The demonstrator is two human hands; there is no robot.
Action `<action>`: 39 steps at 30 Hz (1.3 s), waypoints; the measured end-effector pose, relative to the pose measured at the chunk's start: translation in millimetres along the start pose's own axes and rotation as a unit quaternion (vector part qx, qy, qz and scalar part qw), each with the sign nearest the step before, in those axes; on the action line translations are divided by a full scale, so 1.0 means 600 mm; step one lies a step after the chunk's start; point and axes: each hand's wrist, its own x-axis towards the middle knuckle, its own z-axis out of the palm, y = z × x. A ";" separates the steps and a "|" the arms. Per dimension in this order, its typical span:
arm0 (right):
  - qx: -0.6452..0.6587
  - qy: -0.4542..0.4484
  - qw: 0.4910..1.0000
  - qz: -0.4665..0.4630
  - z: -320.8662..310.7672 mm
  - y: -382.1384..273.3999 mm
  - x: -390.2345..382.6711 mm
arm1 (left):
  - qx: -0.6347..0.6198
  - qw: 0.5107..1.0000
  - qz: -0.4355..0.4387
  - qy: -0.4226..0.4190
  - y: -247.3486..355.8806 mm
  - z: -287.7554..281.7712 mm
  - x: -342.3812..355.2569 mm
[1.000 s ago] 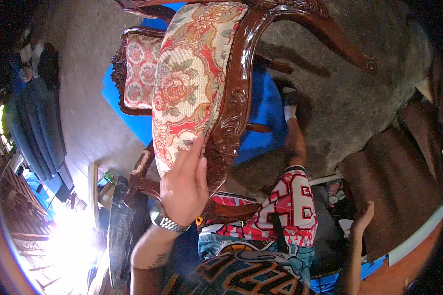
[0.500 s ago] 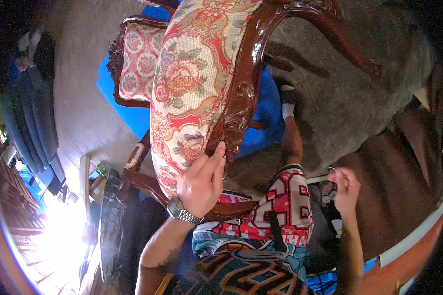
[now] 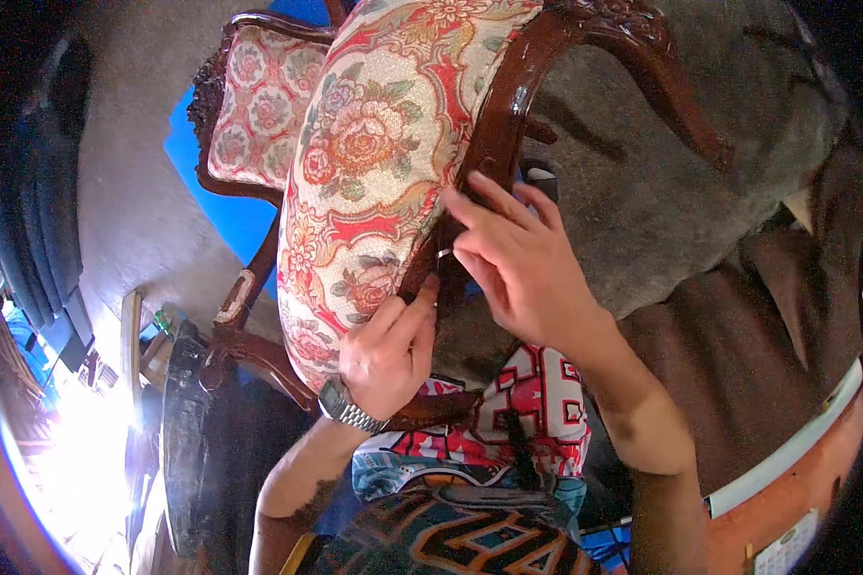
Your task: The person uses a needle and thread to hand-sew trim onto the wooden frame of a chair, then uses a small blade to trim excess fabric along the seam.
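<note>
At the far left of the frame a second chair (image 3: 259,105) lies on a blue sheet (image 3: 222,216). Centre, the seat cushion (image 3: 374,172) slants from lower left to upper right — its carved wood rail (image 3: 494,144) follows that long axis along the right edge. The left hand (image 3: 388,355) presses up from below, fingers curled against the rail. The right hand (image 3: 523,264), right of the rail, pinches something small and pale; what it is I cannot tell. Both hands touch the rail.
</note>
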 end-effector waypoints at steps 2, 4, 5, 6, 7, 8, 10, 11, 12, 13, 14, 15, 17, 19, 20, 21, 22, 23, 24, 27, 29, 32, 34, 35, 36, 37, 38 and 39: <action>0.087 0.060 0.994 0.001 -0.012 -0.002 0.003 | -0.004 1.000 0.005 0.007 0.004 -0.002 0.001; 0.124 0.044 0.989 0.061 -0.027 0.009 0.024 | 0.011 1.000 -0.006 0.001 0.006 0.005 0.003; 0.163 0.031 0.979 0.118 -0.032 0.019 0.036 | 0.010 1.000 -0.005 0.000 0.003 0.008 0.004; 0.154 0.089 0.981 0.081 -0.024 0.034 0.048 | 0.002 1.000 -0.001 0.004 0.002 0.013 0.004; 0.153 0.090 0.980 0.084 -0.025 0.039 0.057 | -0.006 1.000 0.003 0.009 0.003 0.015 0.004; 0.164 0.081 0.978 0.099 -0.025 0.042 0.067 | -0.004 1.000 0.003 0.006 0.004 0.015 0.004; 0.148 0.046 0.981 0.120 -0.036 0.042 0.078 | -0.042 0.999 -0.025 0.011 0.005 0.015 0.002; 0.150 0.046 0.980 0.121 -0.034 0.047 0.079 | -0.040 0.999 -0.025 0.010 0.007 0.015 0.003; 0.149 0.047 0.983 0.095 -0.031 0.051 0.081 | -0.042 0.999 -0.031 0.013 0.009 0.014 0.004; 0.147 0.048 0.986 0.069 -0.028 0.055 0.082 | -0.045 0.998 -0.037 0.016 0.010 0.014 0.004; 0.148 0.049 0.985 0.070 -0.027 0.055 0.083 | -0.044 0.998 -0.037 0.014 0.010 0.013 0.002; 0.153 0.052 0.985 0.060 -0.027 0.054 0.085 | -0.058 0.997 -0.050 0.020 0.010 0.012 0.000; 0.158 0.054 0.985 0.051 -0.024 0.054 0.085 | -0.073 0.995 -0.065 0.024 0.011 0.012 -0.002; 0.141 0.049 0.988 0.041 -0.020 0.055 0.084 | -0.075 0.995 -0.068 0.025 0.012 0.013 -0.003; 0.142 0.049 0.988 0.041 -0.017 0.056 0.084 | -0.074 0.995 -0.069 0.025 0.011 0.013 -0.003; 0.140 0.048 0.988 0.037 -0.015 0.058 0.085 | -0.070 0.995 -0.068 0.026 0.011 0.013 -0.002; 0.138 0.048 0.989 0.032 -0.013 0.060 0.085 | -0.066 0.995 -0.068 0.028 0.011 0.013 -0.003; 0.140 0.048 0.989 0.032 -0.012 0.059 0.086 | -0.065 0.995 -0.069 0.028 0.010 0.012 -0.003; 0.132 0.048 0.990 0.026 -0.012 0.059 0.087 | -0.064 0.995 -0.073 0.024 0.010 0.011 -0.004; 0.124 0.045 0.991 0.016 -0.015 0.058 0.091 | -0.064 0.995 -0.068 0.032 0.006 0.015 -0.005; 0.125 0.042 0.991 0.012 -0.018 0.057 0.094 | -0.065 0.995 -0.059 0.042 0.005 0.016 -0.005; 0.116 0.009 0.993 0.020 -0.027 0.054 0.100 | -0.054 0.996 -0.059 0.038 0.006 0.016 -0.004; 0.097 -0.011 0.995 0.024 -0.033 0.050 0.103 | -0.050 0.996 -0.046 0.051 0.002 0.021 -0.007; 0.097 -0.010 0.995 0.024 -0.036 0.049 0.105 | -0.050 0.996 -0.046 0.051 0.004 0.020 -0.006; 0.108 -0.008 0.994 0.031 -0.038 0.047 0.105 | -0.052 0.996 -0.048 0.049 0.006 0.018 -0.005; 0.119 -0.007 0.992 0.037 -0.039 0.046 0.106 | -0.055 0.996 -0.050 0.048 0.007 0.015 -0.004; 0.118 -0.007 0.992 0.037 -0.039 0.046 0.105 | -0.056 0.996 -0.050 0.048 0.008 0.015 -0.003; 0.116 -0.009 0.992 0.038 -0.037 0.046 0.102 | -0.045 0.997 -0.050 0.040 0.008 0.014 -0.003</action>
